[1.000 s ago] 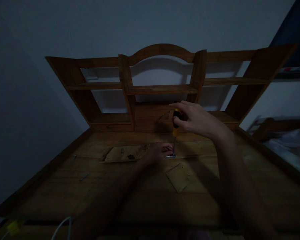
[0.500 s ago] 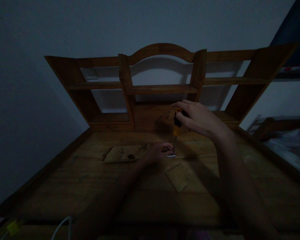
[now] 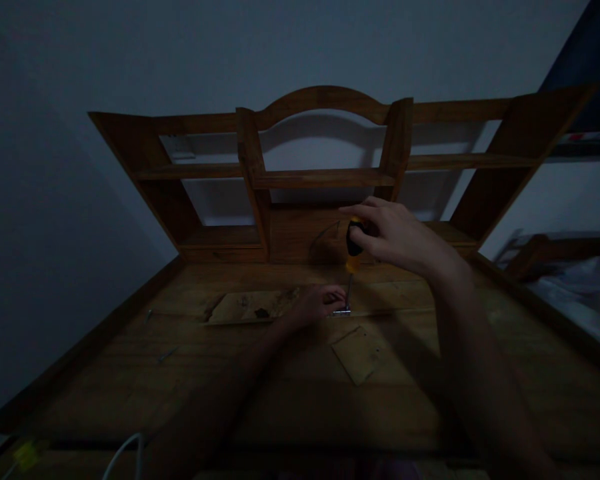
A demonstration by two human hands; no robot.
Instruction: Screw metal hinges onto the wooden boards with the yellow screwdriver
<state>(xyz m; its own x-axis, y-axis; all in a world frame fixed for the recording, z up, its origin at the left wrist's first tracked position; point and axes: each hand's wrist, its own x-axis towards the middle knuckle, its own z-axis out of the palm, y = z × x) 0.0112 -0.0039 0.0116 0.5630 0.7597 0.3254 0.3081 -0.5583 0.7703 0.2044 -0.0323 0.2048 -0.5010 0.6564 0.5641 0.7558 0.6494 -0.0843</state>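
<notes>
My right hand is closed around the black and yellow handle of a screwdriver. The screwdriver stands nearly upright, its shaft running down to a small shiny metal hinge on a wooden board. Low on the board, my left hand has its fingers bent together at the hinge, pressing or pinching it; the fingertips are partly hidden in the dim light. Under the left hand, the board's left part looks worn, with a dark hole. A thin square piece of wood lies just in front of the hinge.
Two small metal pieces, probably screws, lie on the desktop at left: one nearer, one farther. A wooden shelf unit rises at the back against the wall. A pale cable loops at the front left edge.
My right hand and the screwdriver handle have shifted very slightly, with the handle turned a little. The left hand stays at the hinge.
</notes>
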